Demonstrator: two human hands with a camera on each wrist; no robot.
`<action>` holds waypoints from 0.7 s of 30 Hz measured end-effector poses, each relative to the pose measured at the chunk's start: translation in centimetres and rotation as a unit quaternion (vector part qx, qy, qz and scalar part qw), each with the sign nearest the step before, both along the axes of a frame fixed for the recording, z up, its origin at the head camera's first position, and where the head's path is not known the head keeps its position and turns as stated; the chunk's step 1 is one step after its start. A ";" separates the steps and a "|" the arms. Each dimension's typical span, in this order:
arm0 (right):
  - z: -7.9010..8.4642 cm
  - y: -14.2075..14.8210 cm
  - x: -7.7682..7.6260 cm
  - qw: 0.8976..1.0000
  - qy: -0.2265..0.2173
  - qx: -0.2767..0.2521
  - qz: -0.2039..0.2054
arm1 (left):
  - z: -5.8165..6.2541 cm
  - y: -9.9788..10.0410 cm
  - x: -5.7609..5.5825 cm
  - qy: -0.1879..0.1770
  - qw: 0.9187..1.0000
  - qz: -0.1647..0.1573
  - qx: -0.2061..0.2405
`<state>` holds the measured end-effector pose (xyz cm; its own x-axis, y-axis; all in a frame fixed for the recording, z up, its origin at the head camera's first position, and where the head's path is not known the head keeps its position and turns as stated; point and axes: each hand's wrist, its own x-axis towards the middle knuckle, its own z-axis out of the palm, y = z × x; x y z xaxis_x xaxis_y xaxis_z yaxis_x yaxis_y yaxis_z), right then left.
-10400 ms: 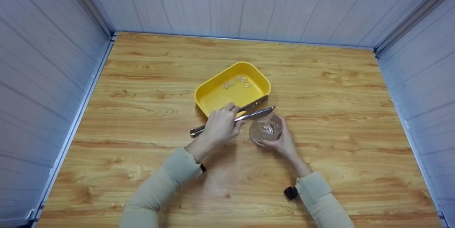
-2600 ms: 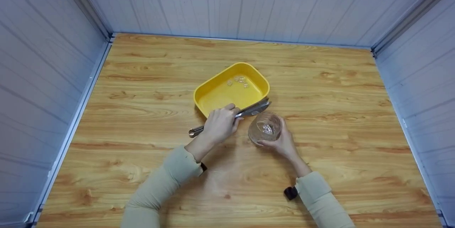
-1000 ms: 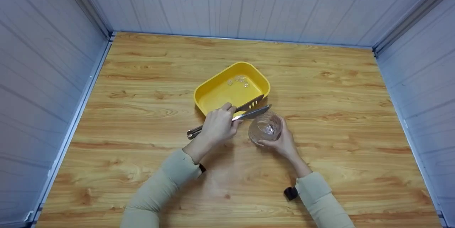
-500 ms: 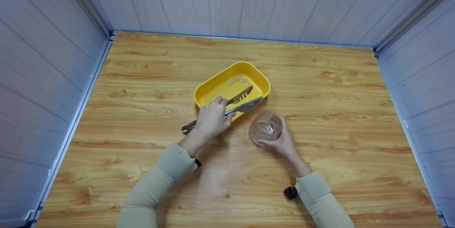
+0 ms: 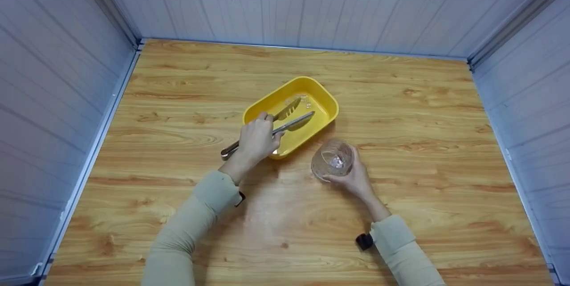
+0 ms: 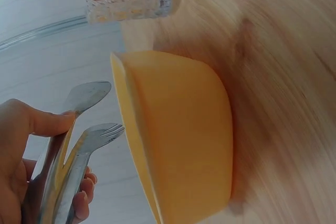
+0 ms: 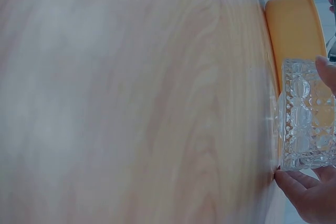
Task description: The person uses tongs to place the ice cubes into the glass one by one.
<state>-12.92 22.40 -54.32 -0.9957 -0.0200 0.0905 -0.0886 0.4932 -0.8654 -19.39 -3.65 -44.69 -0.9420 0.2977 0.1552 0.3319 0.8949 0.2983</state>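
Observation:
My left hand [image 5: 258, 139] grips metal tongs [image 5: 294, 122], also seen in the left wrist view, where the thumb [image 6: 52, 121] lies along one arm. The spread tongs tips, one slotted, are over the yellow tub [image 5: 317, 132], with nothing visible between them. Small clear cube-like pieces [image 5: 308, 105] lie at the tub's far end, partly hidden by the tongs. To the right of the tub, my right hand [image 5: 356, 180] holds a patterned clear glass [image 5: 321, 163] from its right side. Something clear shows at the bottom of the glass; the right wrist view shows the glass wall [image 7: 304, 114] standing on the table.
The wood-grain table [image 5: 423, 143] is enclosed by pale panels [image 5: 285, 5] at the back and both sides. Black wrist-worn devices, such as the one at the right cuff [image 5: 364, 242], sit close above the tabletop.
My left hand has carried the tongs from beside the glass leftward and back over the tub. Compared with the oldest frame, fewer clear pieces show in the tub. The right hand stays on the glass.

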 end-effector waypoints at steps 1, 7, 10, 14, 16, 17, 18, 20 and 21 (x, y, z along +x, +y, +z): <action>0.0 0.0 0.0 1.000 0.002 -0.001 0.001 | -0.1 -0.1 -0.2 -0.003 1.000 0.002 -0.003; 0.1 0.0 0.0 1.000 0.000 0.002 0.000 | -0.4 -0.3 -1.1 -0.009 1.000 0.015 -0.020; 0.1 0.0 0.0 1.000 -0.001 0.003 0.000 | -0.6 -0.3 -1.6 -0.009 0.999 0.021 -0.026; 0.1 0.0 0.0 1.000 -0.001 0.003 -0.001 | -0.8 -0.3 -2.3 -0.012 0.999 0.025 -0.031; 0.1 0.0 0.0 1.000 -0.001 0.005 -0.003 | -0.9 -0.3 -2.7 -0.014 0.999 0.026 -0.033; 0.1 0.0 0.1 1.000 0.000 0.006 -0.003 | -1.0 -0.3 -2.9 -0.014 0.999 0.027 -0.034; 0.1 0.0 0.1 1.000 0.001 0.006 -0.003 | -1.1 -0.2 -3.0 -0.014 0.999 0.025 -0.035; 0.2 0.0 0.1 1.000 0.002 0.007 -0.003 | -1.2 -0.2 -3.3 -0.009 0.999 0.024 -0.038; 0.2 0.0 0.1 1.000 0.004 0.007 -0.001 | -1.3 -0.2 -3.5 -0.007 0.999 0.024 -0.040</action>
<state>-12.80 22.37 -54.13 -0.9950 -0.0185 0.0980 -0.0938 0.5061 -0.8574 -22.84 -3.82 -45.95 -0.9571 0.2635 0.1204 0.2851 0.9305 0.2301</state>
